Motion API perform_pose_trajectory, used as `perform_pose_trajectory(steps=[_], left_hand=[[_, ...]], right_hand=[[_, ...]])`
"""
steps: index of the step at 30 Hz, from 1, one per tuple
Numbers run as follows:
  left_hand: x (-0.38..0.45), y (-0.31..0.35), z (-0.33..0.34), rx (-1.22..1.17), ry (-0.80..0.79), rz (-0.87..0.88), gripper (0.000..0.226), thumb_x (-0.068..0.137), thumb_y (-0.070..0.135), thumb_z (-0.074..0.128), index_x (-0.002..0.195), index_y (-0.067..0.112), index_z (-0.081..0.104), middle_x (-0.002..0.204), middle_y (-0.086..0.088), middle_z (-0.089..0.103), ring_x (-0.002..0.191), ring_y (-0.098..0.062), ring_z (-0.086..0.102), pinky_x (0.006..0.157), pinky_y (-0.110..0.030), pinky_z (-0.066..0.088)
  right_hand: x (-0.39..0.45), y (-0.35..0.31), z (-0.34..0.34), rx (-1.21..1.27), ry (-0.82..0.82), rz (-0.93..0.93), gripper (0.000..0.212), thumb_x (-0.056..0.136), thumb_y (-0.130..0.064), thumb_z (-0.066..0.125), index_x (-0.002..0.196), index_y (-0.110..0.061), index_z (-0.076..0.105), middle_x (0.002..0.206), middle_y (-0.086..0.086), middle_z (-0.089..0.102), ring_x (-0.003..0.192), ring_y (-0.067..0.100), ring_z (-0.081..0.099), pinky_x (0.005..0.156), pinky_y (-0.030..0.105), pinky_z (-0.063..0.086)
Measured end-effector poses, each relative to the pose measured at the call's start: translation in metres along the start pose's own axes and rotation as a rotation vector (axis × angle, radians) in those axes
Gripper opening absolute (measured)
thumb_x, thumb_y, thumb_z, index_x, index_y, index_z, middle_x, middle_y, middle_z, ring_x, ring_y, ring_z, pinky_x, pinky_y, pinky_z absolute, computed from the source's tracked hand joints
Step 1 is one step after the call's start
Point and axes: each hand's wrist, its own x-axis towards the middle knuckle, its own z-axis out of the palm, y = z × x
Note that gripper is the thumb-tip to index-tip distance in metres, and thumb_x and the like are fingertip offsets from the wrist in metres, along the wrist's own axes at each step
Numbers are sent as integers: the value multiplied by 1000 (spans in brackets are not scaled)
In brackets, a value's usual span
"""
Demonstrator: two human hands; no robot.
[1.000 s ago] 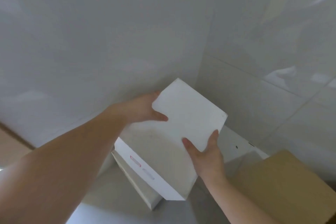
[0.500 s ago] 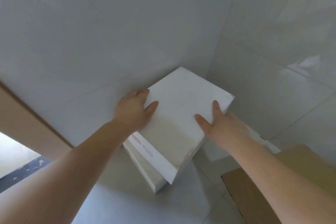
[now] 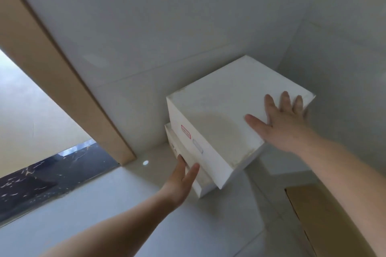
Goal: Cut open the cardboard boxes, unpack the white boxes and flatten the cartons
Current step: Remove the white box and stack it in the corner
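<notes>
Head view, corner of tiled room. Count: 2 white boxes stacked, 1 brown carton part-visible, 2 hands. Upper white box [image 3: 221,123] sits on lower white box [image 3: 188,165], pushed twd the corner where 2 walls [image 3: 188,16] meet; upper one is skewed, its near corner overhanging the lower box at front-right. Upper box has a small red-outlined label [image 3: 185,131] and a pale oval mark on its left side face. Lower box mostly covered, only left face and near corner show. Right hand [image 3: 279,123] lies flat on the top face of upper box, near its right edge; fingers [image 3: 285,100] straight and spread, thumb out to the left, palm down, gripping nothing. Left hand [image 3: 181,179] reaches to the left side of the stack; fingers straight, tips touching lower box's side face just under the upper box's bottom edge, nothing held. Both forearms bare. Cardboard carton [image 3: 325,221] on floor [image 3: 104,215] at lower right, apart from the stack, cut off by right arm and frame edge. Tan door frame [image 3: 54,64] runs diagonally at left; dark marbled threshold strip [image 3: 52,171] below it.
</notes>
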Motion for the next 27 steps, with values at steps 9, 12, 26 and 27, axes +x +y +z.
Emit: perform_pose_trajectory(steps=[9,12,26,27], left_hand=[[16,9,23,-107,-26,12,99,74,52,65,147,19,5,142,6,38,125,-8,41,100,-18,33],[36,16,31,-56,-80,11,120,59,68,71,145,21,2,140,7,40,123,-9,43,98,-22,35],[134,82,124,129,-259,-49,159,50,64,82,134,5,-40,154,-7,-29,145,-25,-4,118,-40,13],[141,86,130,121,-247,-34,156,53,60,83,135,4,-38,153,-8,-30,145,-25,-6,118,-40,10]], right_hand=[[-16,4,1,354,-121,170,123,62,-87,43,146,-27,-22,157,21,-3,144,36,0,114,52,18],[0,14,-2,404,-66,161,117,71,-78,49,148,-20,-17,156,22,7,144,35,9,114,47,21],[45,62,-44,295,-162,213,153,22,-98,49,147,-22,6,151,17,24,137,32,29,108,46,33],[45,65,-45,315,-179,210,154,24,-93,58,149,-25,-1,154,14,18,139,29,26,111,42,29]])
